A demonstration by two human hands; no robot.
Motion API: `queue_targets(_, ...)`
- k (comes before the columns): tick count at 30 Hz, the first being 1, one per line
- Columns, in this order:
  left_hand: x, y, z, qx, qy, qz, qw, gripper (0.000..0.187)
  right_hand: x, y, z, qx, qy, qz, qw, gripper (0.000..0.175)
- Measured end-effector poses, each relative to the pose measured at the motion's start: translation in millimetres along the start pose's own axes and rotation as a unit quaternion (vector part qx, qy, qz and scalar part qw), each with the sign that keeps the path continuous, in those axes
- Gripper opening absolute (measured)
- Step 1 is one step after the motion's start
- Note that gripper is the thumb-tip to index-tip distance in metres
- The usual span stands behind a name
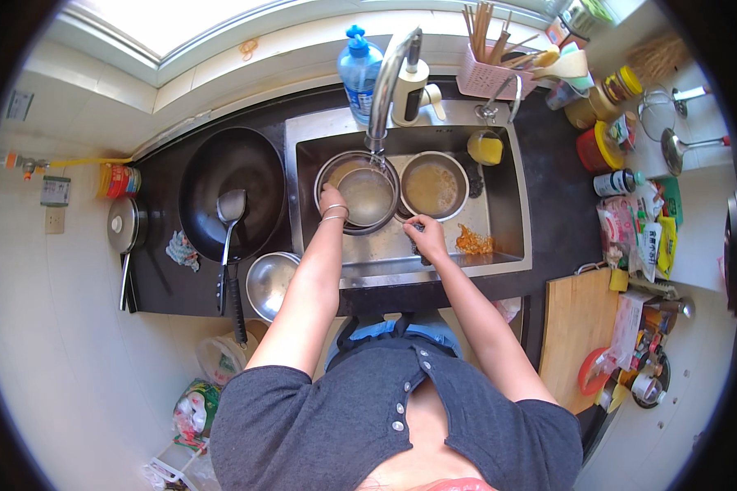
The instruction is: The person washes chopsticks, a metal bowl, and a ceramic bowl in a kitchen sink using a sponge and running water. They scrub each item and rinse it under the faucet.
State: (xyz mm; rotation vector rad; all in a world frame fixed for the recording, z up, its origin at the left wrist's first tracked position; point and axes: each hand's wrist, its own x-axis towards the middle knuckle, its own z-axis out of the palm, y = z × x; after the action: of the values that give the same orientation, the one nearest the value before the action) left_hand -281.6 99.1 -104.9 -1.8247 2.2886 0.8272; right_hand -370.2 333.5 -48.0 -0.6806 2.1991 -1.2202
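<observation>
In the steel sink [381,270], my left hand [333,201] reaches into the left metal pot [319,184], its fingers at the left edge of a smaller round metal bowl [368,196] sitting inside. Whether the fingers grip that bowl is hard to tell. The chrome faucet [384,92] hangs over it, with water at its spout. To the right stands another metal pot [435,184] of cloudy, bubbly liquid. Just below this pot, my right hand [427,238] is closed on a dark scrubber [419,248]. Orange food scraps [474,240] lie on the sink floor at the right.
Left of the sink are a black wok [221,166] with a metal spatula [230,212], a crumpled cloth [183,250] and a steel bowl [273,285] by the front edge. Behind stand a blue bottle [359,80] and a pink utensil basket [485,77]. A cutting board [577,331] lies at the right.
</observation>
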Motion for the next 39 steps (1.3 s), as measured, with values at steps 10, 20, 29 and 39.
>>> queue_targets(10, -47.1, 58.8, -29.5, 0.365, 0.195, 0.152, 0.897, 0.019, 15.2, -12.9, 2.1, -0.029, 0.044, -0.007, 0.999, 0.023)
queue_targets(20, -57.5, 93.2, -84.4, 0.063, 0.030, 0.167, 0.983, 0.031, 71.7, -65.4, 16.1, 0.094, 0.035, -0.111, 0.989, 0.028)
queue_targets(29, -81.1, 126.6, -90.2, -0.118, -0.045, 0.125, 0.984, 0.034, 80.3, -59.0, -3.0, -0.043, -0.023, -0.245, 0.968, 0.039)
queue_targets(39, -85.0, 128.8, -71.8, -0.166, 0.001, 0.114, 0.980, 0.049, 70.3, -86.2, -14.5, 0.378, -0.197, -0.061, 0.903, 0.048)
